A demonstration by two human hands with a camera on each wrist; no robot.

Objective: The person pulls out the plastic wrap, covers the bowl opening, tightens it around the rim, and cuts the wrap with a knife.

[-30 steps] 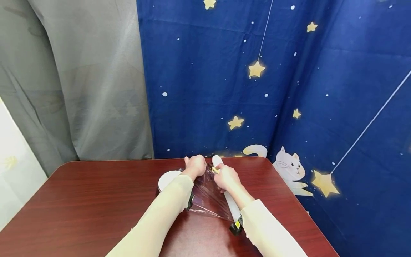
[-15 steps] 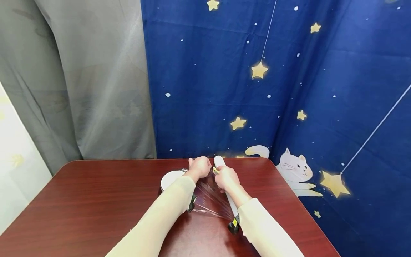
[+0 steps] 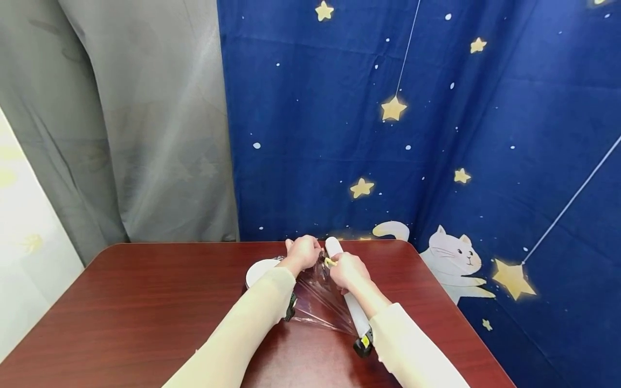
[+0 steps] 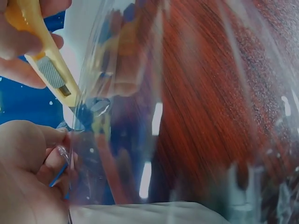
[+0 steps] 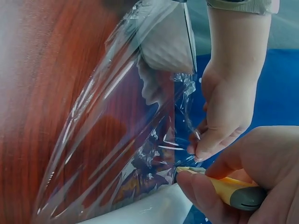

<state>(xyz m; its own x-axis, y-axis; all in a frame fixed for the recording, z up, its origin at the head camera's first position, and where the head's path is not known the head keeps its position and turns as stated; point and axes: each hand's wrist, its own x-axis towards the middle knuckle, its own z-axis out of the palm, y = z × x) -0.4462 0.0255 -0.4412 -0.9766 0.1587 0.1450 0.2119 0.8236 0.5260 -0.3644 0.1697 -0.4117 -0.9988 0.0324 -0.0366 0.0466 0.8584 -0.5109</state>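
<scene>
My left hand [image 3: 303, 252] pinches the far edge of a clear sheet of cling film [image 5: 112, 126], its fingertips close to the knife tip in the left wrist view. My right hand [image 3: 348, 270] grips a yellow utility knife [image 4: 46, 60] with a grey slider, its tip right at the film. Beneath that hand lies a white roll [image 3: 356, 315], from which the film stretches leftward. A white bowl [image 5: 167, 42] with a rippled side stands at the film's other end, and film lies about its rim. In the head view my left forearm hides part of the bowl.
Everything stands on a dark red wooden table [image 3: 145, 302], near its far edge. Behind it hang a grey curtain [image 3: 165, 134] and a blue curtain [image 3: 310, 134] with stars and a cat. Each wrist wears a black camera strap.
My right hand, with the knife, has drawn slightly back toward me along the roll. The film by the blade looks more bunched. My left hand keeps its pinch. The head view has shifted slightly.
</scene>
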